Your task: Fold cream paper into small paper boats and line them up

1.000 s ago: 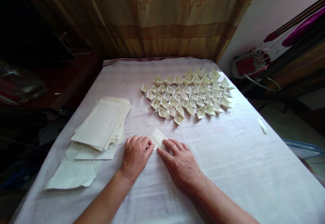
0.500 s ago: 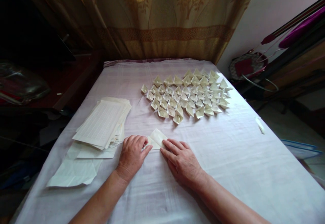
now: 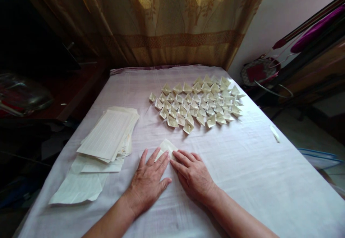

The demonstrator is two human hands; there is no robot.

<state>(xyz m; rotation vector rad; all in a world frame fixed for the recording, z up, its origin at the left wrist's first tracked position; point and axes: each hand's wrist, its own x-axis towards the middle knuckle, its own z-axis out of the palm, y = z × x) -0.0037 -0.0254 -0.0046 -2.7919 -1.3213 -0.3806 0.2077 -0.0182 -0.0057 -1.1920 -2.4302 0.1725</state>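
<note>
A small folded piece of pale paper (image 3: 166,146) lies flat on the cloth, with its pointed corner toward the far side. My left hand (image 3: 150,178) is spread palm down, its fingertips resting over the paper's near left part and its thumb apart. On the paper's right edge lie the fingertips of my right hand (image 3: 194,176), stretched out and close together. Both hands cover the paper's near edge. Beyond them, many folded paper boats (image 3: 188,126) stand in a crowded group.
To the left is a stack of lined paper sheets (image 3: 106,133), with a loose curled sheet (image 3: 78,191) nearer me. A small white strip (image 3: 275,133) lies near the right edge of the cloth-covered table (image 3: 242,180). A curtain (image 3: 167,40) hangs behind.
My left hand has gone from a curled grip at the paper's left edge to lying flat and spread over its near part. My right hand stays almost where it was.
</note>
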